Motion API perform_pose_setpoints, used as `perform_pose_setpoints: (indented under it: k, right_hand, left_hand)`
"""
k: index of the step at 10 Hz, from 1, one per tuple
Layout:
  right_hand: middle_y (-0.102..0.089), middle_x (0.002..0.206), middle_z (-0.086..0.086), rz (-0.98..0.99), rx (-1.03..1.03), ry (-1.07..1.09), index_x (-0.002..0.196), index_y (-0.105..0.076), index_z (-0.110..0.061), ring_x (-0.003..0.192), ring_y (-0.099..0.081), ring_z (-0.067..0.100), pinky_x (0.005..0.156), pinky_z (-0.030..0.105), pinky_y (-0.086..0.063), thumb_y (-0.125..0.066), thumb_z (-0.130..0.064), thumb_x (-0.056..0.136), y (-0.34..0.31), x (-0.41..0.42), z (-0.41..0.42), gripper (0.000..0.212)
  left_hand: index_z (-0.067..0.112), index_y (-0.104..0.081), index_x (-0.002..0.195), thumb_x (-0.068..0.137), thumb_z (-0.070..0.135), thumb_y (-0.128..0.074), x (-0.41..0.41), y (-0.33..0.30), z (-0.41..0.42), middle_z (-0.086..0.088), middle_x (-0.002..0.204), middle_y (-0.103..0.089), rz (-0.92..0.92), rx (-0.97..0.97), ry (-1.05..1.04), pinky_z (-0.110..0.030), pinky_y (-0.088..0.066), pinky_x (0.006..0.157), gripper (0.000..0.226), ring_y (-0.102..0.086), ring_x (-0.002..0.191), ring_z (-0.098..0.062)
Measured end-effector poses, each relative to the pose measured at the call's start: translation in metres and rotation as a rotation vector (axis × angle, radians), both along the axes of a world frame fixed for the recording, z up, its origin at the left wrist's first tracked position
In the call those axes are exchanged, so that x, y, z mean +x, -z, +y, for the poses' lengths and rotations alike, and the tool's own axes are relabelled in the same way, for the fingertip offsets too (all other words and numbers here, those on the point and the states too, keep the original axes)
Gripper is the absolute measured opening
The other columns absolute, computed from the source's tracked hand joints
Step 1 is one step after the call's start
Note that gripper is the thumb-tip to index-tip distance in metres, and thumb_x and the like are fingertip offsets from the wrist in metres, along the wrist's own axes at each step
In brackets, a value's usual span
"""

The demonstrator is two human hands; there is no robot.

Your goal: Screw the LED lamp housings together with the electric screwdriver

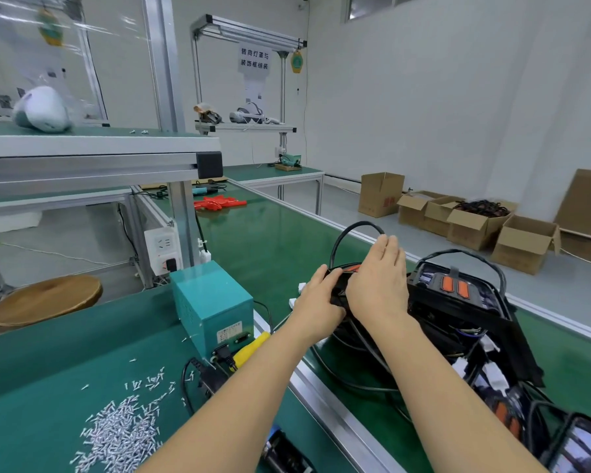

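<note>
Head view: on the green conveyor belt (270,240), near its left rail, the left hand (316,302) grasps a black lamp housing (338,295); the right hand (377,285) lies flat, released, upon it. The looped cable (352,228) could snag and drag the neighbouring housing (458,302).

green belt (270,240) | teal power box (212,302) | black-orange lamp housing (458,295) | silver screws (120,435)

Two hands (316,302) – five cardboard boxes (381,194) – one teal power box (212,302)
</note>
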State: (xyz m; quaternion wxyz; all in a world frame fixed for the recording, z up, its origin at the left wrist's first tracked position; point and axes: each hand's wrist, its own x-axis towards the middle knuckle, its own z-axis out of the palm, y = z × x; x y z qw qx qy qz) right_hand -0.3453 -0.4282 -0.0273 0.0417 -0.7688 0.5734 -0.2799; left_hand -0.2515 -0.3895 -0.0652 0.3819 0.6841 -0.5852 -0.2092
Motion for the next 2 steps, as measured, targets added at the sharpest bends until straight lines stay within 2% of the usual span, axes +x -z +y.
perform_pose_setpoints:
  k: [1,2]
  right_hand:
    - [0.002,0.161,0.017,0.005,-0.045,-0.020,0.152,0.001,-0.002,0.149,-0.002,0.032,0.121,0.040,-0.008,-0.045,-0.013,0.099,0.000,-0.001,0.004,0.071]
    - [0.004,0.162,0.016,0.032,-0.056,-0.085,0.153,0.002,-0.003,0.149,-0.001,0.031,0.121,0.041,-0.006,-0.047,-0.016,0.098,-0.002,0.000,0.016,0.075]
  left_hand:
    - [0.025,-0.022,0.150,0.090,0.003,-0.050,0.001,0.001,0.011,0.005,0.160,-0.004,-0.028,-0.019,-0.028,-0.044,-0.017,0.117,0.070,-0.010,0.146,-0.021]
    - [0.022,-0.022,0.150,0.089,-0.007,-0.038,0.007,0.000,0.028,0.005,0.160,-0.005,-0.020,-0.060,-0.109,-0.033,-0.014,0.118,0.070,-0.010,0.146,-0.017]
